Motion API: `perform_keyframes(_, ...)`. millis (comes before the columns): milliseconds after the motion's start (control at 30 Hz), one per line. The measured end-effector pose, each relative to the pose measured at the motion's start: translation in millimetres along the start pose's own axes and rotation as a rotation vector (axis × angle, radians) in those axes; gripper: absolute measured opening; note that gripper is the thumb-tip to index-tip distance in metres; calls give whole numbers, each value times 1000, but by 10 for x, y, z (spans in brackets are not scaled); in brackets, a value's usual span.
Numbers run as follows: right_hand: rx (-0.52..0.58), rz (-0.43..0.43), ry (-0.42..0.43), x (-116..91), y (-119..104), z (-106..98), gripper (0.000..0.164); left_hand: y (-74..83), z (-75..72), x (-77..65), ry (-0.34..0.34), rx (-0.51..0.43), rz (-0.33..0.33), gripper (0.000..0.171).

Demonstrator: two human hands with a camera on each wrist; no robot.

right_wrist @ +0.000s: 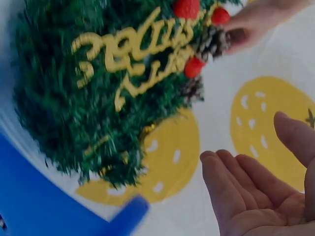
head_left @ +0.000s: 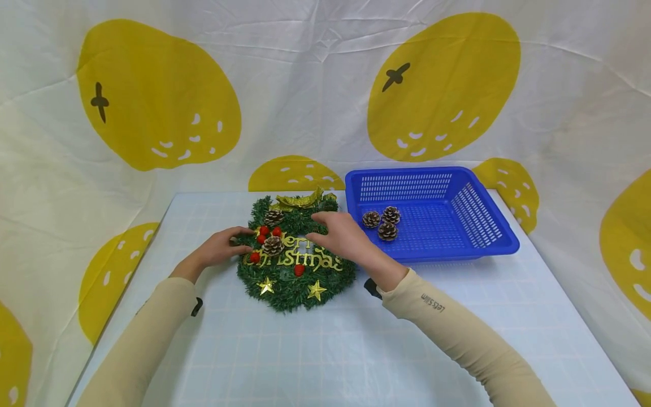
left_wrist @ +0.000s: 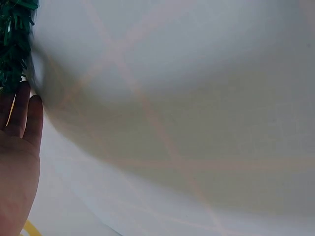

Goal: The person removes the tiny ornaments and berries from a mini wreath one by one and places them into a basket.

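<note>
A green tinsel Christmas wreath (head_left: 290, 297) lies on the table, bearing gold "Merry Christmas" lettering (head_left: 292, 259), gold stars (head_left: 316, 290), red berries (head_left: 299, 270) and a gold bow (head_left: 300, 200). Two pine cones sit on its left part, one pine cone (head_left: 273, 245) beside the lettering and another pine cone (head_left: 273, 217) higher up. At the wreath's left edge, my left hand (head_left: 222, 247) has its fingertips right by the berries. My right hand (head_left: 343, 234) hovers over the wreath's right side, thumb and fingers apart, and its palm (right_wrist: 261, 216) shows nothing held in the right wrist view.
A blue plastic basket (head_left: 490, 229) stands at the back right, close beside the wreath. Three loose pine cones (head_left: 387, 230) lie in its left end. Behind the table (head_left: 264, 356) hangs a white cloth (head_left: 295, 85) with large yellow fruit prints.
</note>
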State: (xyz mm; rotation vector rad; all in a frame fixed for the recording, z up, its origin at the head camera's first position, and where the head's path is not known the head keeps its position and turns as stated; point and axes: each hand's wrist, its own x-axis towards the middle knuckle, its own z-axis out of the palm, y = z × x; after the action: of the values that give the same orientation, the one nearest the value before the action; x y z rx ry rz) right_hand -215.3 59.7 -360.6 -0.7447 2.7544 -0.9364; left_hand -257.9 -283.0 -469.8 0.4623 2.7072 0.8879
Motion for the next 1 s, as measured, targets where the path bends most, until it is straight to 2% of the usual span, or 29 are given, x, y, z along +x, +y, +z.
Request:
perform_keyframes(300,75,-10,-22,-86,64,240,53,-4,5,-4,-4,-14,-2,58)
perform_keyframes(533,135,-67,-56,-125,162,391,53,16,1,-8,-1,-5,2,57)
perform_keyframes(767,113,-115,-86,-128,254,532,54,49,-5,-26,2,-14,8,57)
perform_keyframes(1000,89,-123,-91,-129,302,619,53,73,-8,-41,1,-22,10,56)
